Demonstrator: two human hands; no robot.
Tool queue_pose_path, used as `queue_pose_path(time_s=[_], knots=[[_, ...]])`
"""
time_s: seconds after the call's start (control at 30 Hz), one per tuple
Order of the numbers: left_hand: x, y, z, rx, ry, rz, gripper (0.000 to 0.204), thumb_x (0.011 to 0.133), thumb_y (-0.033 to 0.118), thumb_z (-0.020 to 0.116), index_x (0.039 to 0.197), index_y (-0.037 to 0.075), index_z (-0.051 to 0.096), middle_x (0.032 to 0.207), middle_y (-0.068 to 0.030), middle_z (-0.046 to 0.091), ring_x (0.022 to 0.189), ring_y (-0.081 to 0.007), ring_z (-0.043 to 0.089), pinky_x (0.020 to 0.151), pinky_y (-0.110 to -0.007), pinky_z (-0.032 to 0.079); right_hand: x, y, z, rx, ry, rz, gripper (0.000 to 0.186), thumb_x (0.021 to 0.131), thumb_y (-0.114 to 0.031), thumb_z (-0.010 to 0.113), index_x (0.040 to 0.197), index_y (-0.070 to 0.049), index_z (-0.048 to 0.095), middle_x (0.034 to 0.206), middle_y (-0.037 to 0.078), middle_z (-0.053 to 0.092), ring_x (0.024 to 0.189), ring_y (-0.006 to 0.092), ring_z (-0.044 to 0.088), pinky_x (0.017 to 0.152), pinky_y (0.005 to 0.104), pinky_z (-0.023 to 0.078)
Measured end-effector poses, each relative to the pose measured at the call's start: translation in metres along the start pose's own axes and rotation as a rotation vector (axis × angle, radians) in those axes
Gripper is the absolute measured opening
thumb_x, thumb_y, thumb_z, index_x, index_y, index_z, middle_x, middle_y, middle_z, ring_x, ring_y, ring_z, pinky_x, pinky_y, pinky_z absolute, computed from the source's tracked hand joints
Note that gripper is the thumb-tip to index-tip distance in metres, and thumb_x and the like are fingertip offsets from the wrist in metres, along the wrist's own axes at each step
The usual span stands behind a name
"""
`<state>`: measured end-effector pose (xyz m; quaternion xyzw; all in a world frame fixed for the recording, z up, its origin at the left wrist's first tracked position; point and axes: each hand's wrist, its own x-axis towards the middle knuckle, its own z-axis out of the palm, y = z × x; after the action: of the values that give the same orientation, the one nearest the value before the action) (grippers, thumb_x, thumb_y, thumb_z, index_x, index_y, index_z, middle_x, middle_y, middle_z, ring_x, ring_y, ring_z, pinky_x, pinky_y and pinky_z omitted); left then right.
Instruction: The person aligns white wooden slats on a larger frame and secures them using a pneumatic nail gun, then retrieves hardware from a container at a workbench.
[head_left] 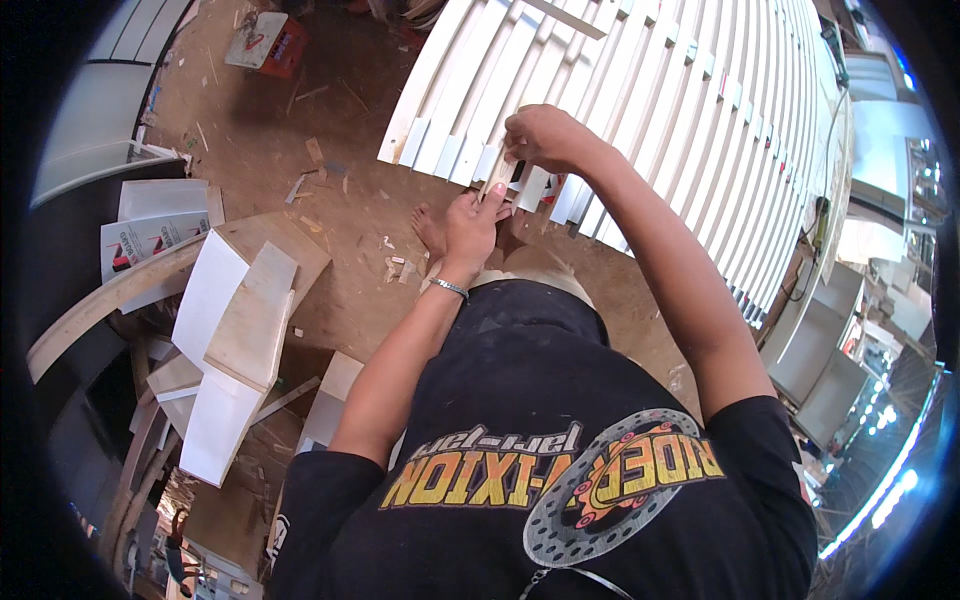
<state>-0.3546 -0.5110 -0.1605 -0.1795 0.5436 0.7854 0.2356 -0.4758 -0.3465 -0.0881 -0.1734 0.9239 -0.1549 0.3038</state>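
Note:
My left hand [478, 225] is closed on the near end of a pale narrow strip [500, 175] at the front edge of a slatted panel [600, 80] made of long white strips. My right hand [540, 135] has its fingers bent and pressed on the same strip a little farther up, the fingertips partly hidden. Just right of the strip, under my right hand, shows a short piece with red and black print [548, 190]. My bare feet [428, 230] are on the floor below the panel's edge.
Cut boards with white faces [210, 300] lie piled at the left beside a long curved plank [110, 295]. A red and white box [265, 45] stands at the upper left. Scraps litter the brown floor [350, 220]. Grey cabinet boxes [820, 350] and a cable are at the right.

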Motion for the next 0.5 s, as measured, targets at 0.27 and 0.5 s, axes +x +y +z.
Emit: queue_pose_path(time_s=[0.27, 0.5], knots=[[0.003, 0.009, -0.025, -0.110, -0.193, -0.133, 0.046, 0.100, 0.030, 0.065, 0.114, -0.013, 0.057, 0.117, -0.0217, 0.063, 0.111, -0.0260, 0.066, 0.100, -0.038, 0.055, 0.005, -0.002, -0.018, -0.025, 0.004, -0.056, 0.029, 0.088, -0.028, 0.072, 0.083, 0.001, 0.066, 0.080, 0.017, 0.068, 0.079, 0.0341, 0.067, 0.073, 0.0432, 0.052], [0.006, 0.022, -0.050, -0.227, -0.087, -0.131, 0.045, 0.102, 0.030, 0.063, 0.118, -0.011, 0.054, 0.123, -0.0222, 0.061, 0.114, -0.0276, 0.064, 0.104, -0.040, 0.051, 0.040, -0.018, -0.018, -0.092, 0.058, -0.100, 0.031, 0.089, -0.031, 0.072, 0.088, 0.000, 0.068, 0.083, 0.019, 0.070, 0.083, 0.0388, 0.068, 0.077, 0.0450, 0.053]])
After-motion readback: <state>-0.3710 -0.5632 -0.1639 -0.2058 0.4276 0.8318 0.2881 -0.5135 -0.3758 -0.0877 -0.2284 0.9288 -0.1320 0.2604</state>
